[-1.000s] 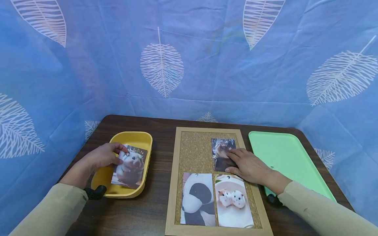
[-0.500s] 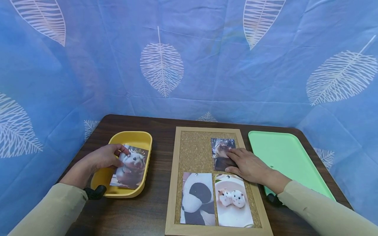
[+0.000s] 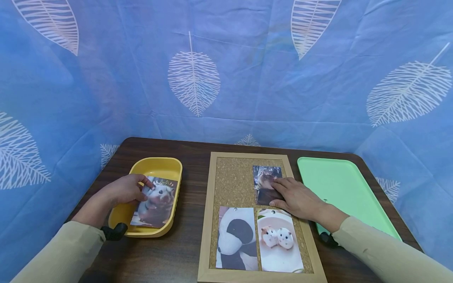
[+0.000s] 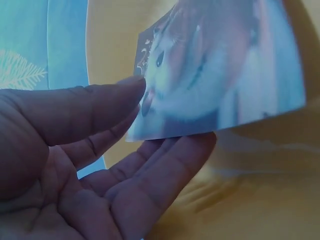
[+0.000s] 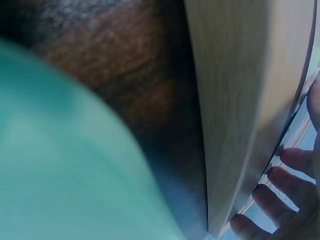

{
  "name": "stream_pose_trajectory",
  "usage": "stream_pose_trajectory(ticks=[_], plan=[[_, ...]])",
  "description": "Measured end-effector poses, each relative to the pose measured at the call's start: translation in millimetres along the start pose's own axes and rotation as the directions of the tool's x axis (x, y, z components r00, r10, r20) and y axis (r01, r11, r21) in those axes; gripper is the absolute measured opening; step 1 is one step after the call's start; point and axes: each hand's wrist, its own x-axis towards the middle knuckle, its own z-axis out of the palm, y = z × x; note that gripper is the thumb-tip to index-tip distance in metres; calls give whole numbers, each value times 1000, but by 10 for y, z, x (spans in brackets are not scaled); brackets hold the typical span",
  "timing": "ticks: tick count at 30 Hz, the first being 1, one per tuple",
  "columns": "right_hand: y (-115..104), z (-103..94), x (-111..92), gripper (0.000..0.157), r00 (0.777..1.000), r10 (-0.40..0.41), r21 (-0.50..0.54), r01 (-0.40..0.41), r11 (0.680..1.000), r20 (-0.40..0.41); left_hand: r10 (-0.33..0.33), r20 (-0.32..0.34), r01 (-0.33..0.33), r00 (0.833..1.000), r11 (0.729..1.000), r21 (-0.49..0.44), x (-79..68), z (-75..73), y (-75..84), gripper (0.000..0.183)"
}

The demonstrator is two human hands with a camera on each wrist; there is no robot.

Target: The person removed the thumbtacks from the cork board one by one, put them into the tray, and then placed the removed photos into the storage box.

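Observation:
My left hand point(image 3: 124, 190) is at the yellow tray point(image 3: 174, 165) and pinches a photo point(image 3: 157, 202) of a hamster wearing a crown. In the left wrist view the thumb point(image 4: 95, 107) lies on the picture side, with the other fingers under the bent photo. On the framed corkboard point(image 3: 231, 177), my right hand point(image 3: 297, 197) rests its fingers on a dark hamster photo point(image 3: 267, 196) at the upper right, covering part of it. Below it are a panda photo point(image 3: 236, 239) and a photo of two small hamsters point(image 3: 280, 243), each with a pin at its top edge.
A green tray point(image 3: 339, 184) lies right of the corkboard, beneath my right wrist, with a small pin point(image 3: 325, 201) on it. Everything stands on a dark wooden table point(image 3: 192, 212). Behind hangs a blue curtain point(image 3: 247, 78) with white leaf prints.
The crowned hamster photo has sunk slightly down and toward the near left inside the yellow tray, with my left hand still on it. My right hand has stayed in place.

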Motion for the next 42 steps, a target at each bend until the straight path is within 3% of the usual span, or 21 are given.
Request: stream_pose_trajectory(ticks=[13,17,28,35,42], plan=[[-1,3,-5,65,1000,-4,12,4,1000,-5,-68,-48,69,997,997,20,-27,3,30,43],[-1,9,-12,65,1000,-3,6,3,1000,-8,-62,-53,63,997,998,29,-40,-14,44,42],[-18,-33,-4,65,1000,11,20,-11,1000,15,110,-48,-108,993,993,40,-190,-111,274,40],[8,-60,-27,65,1000,11,38,-11,999,4,164,-105,-154,981,983,100,-207,28,533,40],[37,-83,-47,60,1000,5,41,-4,999,-26,228,-204,-205,952,970,130,-174,232,901,31]])
